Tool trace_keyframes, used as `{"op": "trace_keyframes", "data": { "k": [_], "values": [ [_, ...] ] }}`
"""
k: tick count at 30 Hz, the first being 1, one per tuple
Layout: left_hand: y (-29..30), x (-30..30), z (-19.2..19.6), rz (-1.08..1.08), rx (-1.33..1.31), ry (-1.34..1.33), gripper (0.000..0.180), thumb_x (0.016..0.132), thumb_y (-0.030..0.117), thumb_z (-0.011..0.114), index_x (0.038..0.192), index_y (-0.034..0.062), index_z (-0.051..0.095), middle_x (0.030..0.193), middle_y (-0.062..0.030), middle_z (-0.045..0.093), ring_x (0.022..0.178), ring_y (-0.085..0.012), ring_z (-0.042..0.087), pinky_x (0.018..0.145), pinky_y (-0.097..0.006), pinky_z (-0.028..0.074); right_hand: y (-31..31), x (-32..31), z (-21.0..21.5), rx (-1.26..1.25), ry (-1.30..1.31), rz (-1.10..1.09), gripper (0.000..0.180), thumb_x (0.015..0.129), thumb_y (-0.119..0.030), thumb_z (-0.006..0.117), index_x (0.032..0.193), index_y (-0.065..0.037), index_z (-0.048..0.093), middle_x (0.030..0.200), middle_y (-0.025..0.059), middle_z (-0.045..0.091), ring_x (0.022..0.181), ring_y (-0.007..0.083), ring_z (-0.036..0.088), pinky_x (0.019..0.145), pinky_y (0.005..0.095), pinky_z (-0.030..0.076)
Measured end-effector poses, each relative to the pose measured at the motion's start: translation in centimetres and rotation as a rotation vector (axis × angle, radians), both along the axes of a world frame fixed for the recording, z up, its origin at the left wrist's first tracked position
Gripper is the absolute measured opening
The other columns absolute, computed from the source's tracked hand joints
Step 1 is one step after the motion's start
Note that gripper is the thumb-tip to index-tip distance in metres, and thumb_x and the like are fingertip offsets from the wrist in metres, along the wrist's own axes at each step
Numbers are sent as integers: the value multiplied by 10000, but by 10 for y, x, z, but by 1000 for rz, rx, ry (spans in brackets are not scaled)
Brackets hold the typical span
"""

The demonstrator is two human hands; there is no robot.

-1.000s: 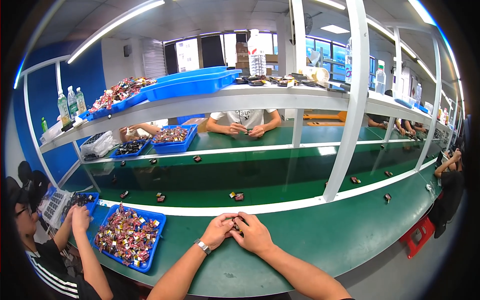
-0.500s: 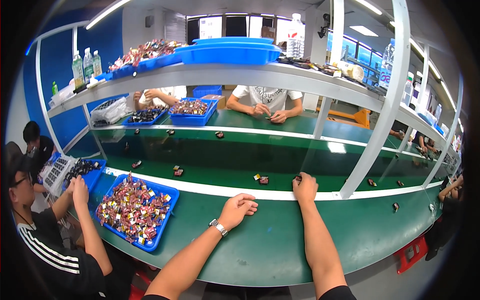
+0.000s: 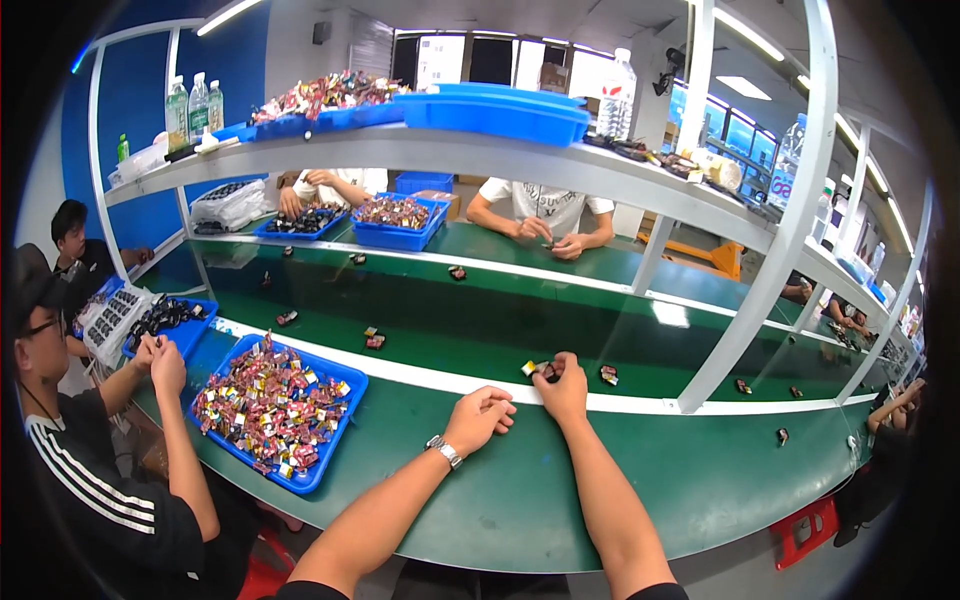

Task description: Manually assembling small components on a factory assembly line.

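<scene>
My right hand (image 3: 562,388) reaches over the white rail onto the dark green belt. Its thumb and fingers close on a small dark part with a yellow-and-white tab (image 3: 530,369), which they partly cover. Just right of it on the belt lies another small part (image 3: 608,375). My left hand (image 3: 480,418), with a metal watch at the wrist, hovers over the green tabletop near the rail. Its fingers are loosely curled and I see nothing in them; the palm is hidden. To its left, a blue tray (image 3: 352,400) is heaped with small red, yellow and white parts.
More parts, such as a red-and-yellow one (image 3: 374,339), lie scattered along the belt. A white upright post (image 3: 745,290) stands right of my right hand, carrying a shelf (image 3: 480,158) above the belt. A co-worker (image 3: 110,440) sits at my left; others sit across the belt.
My right hand has moved left from one small part to the neighbouring one, leaving the first lying on the belt. My left hand stays nearly in place. The view has shifted slightly.
</scene>
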State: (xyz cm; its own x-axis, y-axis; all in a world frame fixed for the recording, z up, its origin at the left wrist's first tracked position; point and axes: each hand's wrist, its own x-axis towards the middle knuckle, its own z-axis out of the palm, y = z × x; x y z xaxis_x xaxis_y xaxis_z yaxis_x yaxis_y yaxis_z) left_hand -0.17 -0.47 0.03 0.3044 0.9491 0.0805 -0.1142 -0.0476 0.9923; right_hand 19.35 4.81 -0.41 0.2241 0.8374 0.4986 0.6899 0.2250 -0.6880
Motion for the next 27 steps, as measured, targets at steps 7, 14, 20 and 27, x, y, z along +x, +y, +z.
{"op": "trace_keyframes", "data": {
  "k": [7,14,20,27],
  "values": [
    [-1,-15,14,-312,-266,-100,381,1031,328,451,1145,-9,589,980,-121,663,829,-158,647,744,-291,558,-105,11,21,-125,220,625,511,787,-28,732,1240,-28,495,1204,121,637,1127,222,605,1008,351,444],
    [-1,-18,16,-568,-238,-51,368,1026,266,469,1256,-10,545,1028,-114,658,870,-165,652,774,-299,555,-114,9,44,-70,58,720,543,792,-25,699,1303,-42,517,1288,125,605,1231,296,555,1056,381,418],
    [-10,-9,18,-475,-254,-179,451,991,82,483,1427,17,383,1154,-147,616,1036,-229,650,909,-340,556,-115,10,36,91,-111,571,397,799,-45,698,1189,-95,640,1301,125,558,1212,303,530,1028,388,442],
    [-14,-3,19,-410,-220,-188,354,961,-3,512,1309,13,447,1170,-148,622,1092,-237,626,990,-391,528,-111,8,34,65,-226,520,291,802,-71,716,1084,-135,688,1317,100,519,1205,291,516,951,386,495]
  ]
}}
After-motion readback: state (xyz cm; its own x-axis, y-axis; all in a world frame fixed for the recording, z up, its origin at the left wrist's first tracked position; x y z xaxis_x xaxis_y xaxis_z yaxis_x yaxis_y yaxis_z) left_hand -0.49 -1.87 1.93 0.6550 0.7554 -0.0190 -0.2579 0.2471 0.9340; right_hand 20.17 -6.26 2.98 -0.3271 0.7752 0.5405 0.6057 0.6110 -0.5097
